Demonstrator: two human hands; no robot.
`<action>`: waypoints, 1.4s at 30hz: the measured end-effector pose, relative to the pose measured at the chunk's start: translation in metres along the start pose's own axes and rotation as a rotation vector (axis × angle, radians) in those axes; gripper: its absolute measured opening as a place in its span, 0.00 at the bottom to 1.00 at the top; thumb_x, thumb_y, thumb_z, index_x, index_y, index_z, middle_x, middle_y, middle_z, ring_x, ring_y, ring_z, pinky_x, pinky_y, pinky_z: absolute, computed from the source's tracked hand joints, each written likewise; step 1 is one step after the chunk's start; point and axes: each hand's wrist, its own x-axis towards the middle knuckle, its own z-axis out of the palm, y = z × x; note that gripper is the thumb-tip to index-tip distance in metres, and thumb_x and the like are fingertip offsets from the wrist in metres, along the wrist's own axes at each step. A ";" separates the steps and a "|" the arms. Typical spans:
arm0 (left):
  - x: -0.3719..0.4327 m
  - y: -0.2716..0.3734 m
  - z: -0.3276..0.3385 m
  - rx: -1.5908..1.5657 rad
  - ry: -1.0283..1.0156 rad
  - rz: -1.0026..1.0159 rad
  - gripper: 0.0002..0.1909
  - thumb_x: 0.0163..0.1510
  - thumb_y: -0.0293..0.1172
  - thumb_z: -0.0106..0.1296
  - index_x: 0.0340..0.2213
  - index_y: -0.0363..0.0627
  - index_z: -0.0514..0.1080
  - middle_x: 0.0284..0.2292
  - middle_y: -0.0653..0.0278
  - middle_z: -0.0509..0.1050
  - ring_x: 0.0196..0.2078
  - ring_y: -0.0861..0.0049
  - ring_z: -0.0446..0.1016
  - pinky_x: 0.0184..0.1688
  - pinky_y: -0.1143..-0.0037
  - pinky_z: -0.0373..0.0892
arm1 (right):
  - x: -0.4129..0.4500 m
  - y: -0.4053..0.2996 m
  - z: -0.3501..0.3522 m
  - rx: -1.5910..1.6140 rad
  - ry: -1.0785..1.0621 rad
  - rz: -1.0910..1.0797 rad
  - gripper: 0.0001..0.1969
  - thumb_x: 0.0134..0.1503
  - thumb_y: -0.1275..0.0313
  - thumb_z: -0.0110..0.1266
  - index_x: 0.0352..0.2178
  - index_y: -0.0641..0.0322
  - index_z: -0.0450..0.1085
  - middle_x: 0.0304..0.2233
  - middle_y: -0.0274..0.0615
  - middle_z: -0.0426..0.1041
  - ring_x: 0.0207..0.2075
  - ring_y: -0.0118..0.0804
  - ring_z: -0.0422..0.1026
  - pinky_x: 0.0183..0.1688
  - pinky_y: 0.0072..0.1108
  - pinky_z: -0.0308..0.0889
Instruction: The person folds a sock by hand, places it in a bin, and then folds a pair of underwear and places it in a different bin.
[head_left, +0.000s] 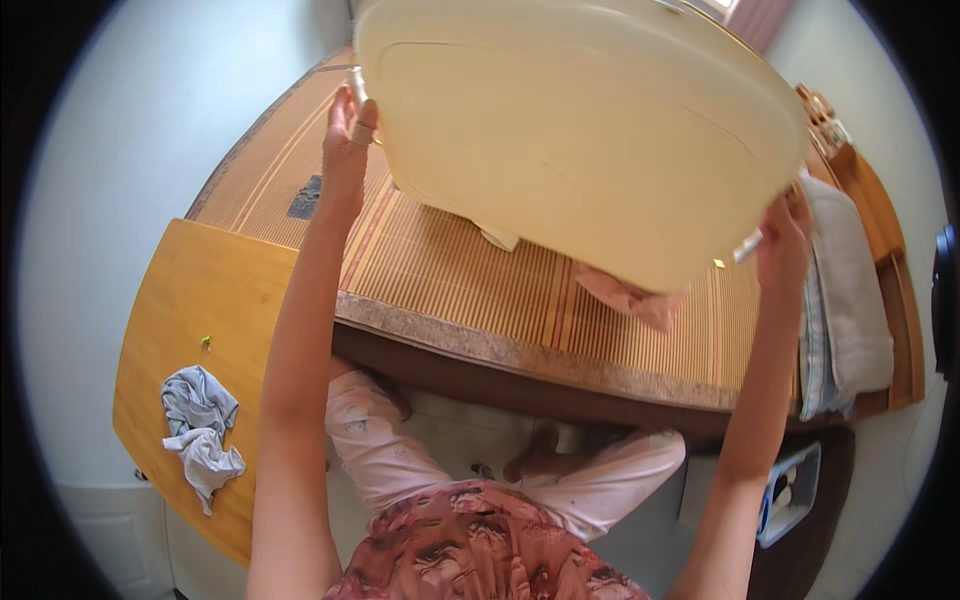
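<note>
A large cream plastic panel with rounded corners, apparently a storage box lid (570, 150), is held up tilted above the bed. My left hand (349, 146) grips its left edge at a white latch or handle and wears a band on one finger. At the lower right edge, my right hand (786, 236) holds it beside another white latch, slightly blurred. Beneath the lid a pink cloth (630, 298) lies partly hidden on the bamboo mat (465, 277). A small off-white piece (499, 238) also shows under its edge.
To the left stands a wooden table (225, 277) with crumpled grey and white cloths (202, 427). A pillow (847, 285) on folded bedding lies at the right, against a wooden headboard (870, 202). A plastic basket (791, 495) sits low at the right. A dark patch (305, 198) marks the mat.
</note>
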 end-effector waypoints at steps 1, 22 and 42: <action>-0.010 0.000 0.004 -0.007 -0.021 -0.009 0.45 0.52 0.46 0.55 0.59 0.32 0.44 0.58 0.45 0.53 0.63 0.60 0.50 0.60 0.67 0.54 | 0.001 0.000 0.021 0.001 0.070 -0.025 0.09 0.52 0.73 0.57 0.35 0.60 0.70 0.23 0.20 0.59 0.20 0.12 0.51 0.20 0.09 0.44; -0.247 0.006 0.109 -0.455 -0.029 -0.539 0.31 0.62 0.46 0.38 0.59 0.39 0.50 0.56 0.60 0.58 0.57 0.71 0.57 0.57 0.68 0.56 | -0.060 -0.021 0.086 0.318 0.150 -0.006 0.12 0.58 0.64 0.51 0.26 0.63 0.71 0.15 0.27 0.64 0.13 0.14 0.49 0.15 0.10 0.41; -0.359 0.002 -0.085 -1.017 0.078 -0.727 0.35 0.59 0.61 0.28 0.55 0.44 0.53 0.53 0.62 0.60 0.57 0.73 0.59 0.59 0.70 0.56 | -0.238 0.021 0.257 -0.575 -0.649 -0.430 0.08 0.47 0.69 0.57 0.29 0.56 0.67 0.18 0.31 0.69 0.22 0.30 0.73 0.23 0.21 0.67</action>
